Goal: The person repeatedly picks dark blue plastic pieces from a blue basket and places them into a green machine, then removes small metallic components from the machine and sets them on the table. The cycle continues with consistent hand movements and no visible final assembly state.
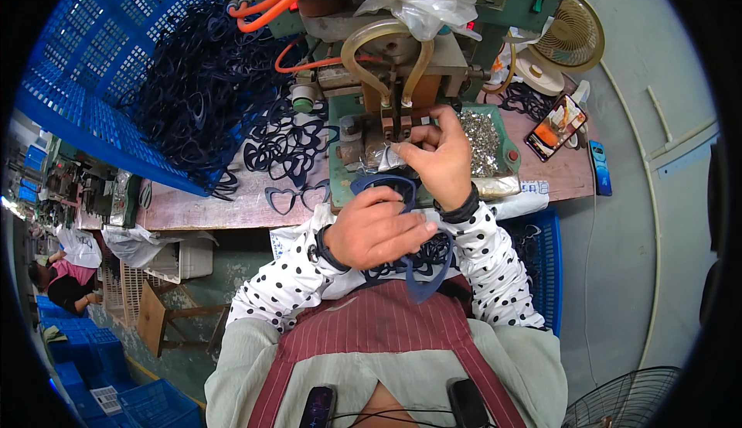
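Observation:
My left hand (379, 231) is closed on a dark blue eyeglass frame (422, 289), in front of the bench machine. One rim hangs below the fingers; the other reaches up to the machine. My right hand (440, 161) has thumb and forefinger pinched together beside the machine's copper-coloured tips (397, 122). Whatever lies between those fingertips is too small to make out. To the right of it is a heap of small shiny metal parts (481, 142) on the green machine base. A loose eyeglass frame (297, 198) lies on the bench to the left.
A big blue basket (85, 64) full of dark frames (205, 80) leans over the bench's left side. More frames (287, 146) lie by the machine. A phone (555, 128) and a fan (570, 30) stand right. Another blue basket (547, 266) is below the bench.

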Tool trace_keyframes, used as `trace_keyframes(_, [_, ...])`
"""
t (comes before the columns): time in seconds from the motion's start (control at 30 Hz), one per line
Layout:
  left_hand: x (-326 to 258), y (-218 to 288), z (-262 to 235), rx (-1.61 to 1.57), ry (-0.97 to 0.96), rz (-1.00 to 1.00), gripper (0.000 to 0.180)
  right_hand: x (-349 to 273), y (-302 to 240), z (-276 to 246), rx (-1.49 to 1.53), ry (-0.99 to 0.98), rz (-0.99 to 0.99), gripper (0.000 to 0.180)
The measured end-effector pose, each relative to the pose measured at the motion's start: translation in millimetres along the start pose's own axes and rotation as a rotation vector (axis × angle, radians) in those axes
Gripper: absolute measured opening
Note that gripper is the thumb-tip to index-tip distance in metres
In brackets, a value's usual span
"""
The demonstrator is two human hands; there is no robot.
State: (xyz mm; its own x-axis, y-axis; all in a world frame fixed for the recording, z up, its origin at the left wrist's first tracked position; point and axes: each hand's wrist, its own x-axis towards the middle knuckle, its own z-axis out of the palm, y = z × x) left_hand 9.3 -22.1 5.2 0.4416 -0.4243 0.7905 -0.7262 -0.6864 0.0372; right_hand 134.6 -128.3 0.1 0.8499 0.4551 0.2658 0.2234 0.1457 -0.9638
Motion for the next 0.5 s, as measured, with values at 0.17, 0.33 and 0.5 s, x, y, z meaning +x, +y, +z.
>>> trace_keyframes(0.17, [-0.6, 10.7, -17.6, -0.004, 0.037, -0.024, 0.03, -5.8, -1.6, -9.4, -0.1, 0.035, 0.0, 0.052])
trace_keyframes(0.33, [-19.1, 22.8, -31.7, 0.078, 0.064, -0.209, 0.038, 10.0, 64.7, -138.6, -0.461, 0.528, -0.11, 0.036])
trace_keyframes(0.5, [-26.3, 17.2, -17.3, 0.023, 0.085, -0.338, 0.031, -4.7, 198.4, -337.2, -0.653, 0.841, 0.198, 0.053])
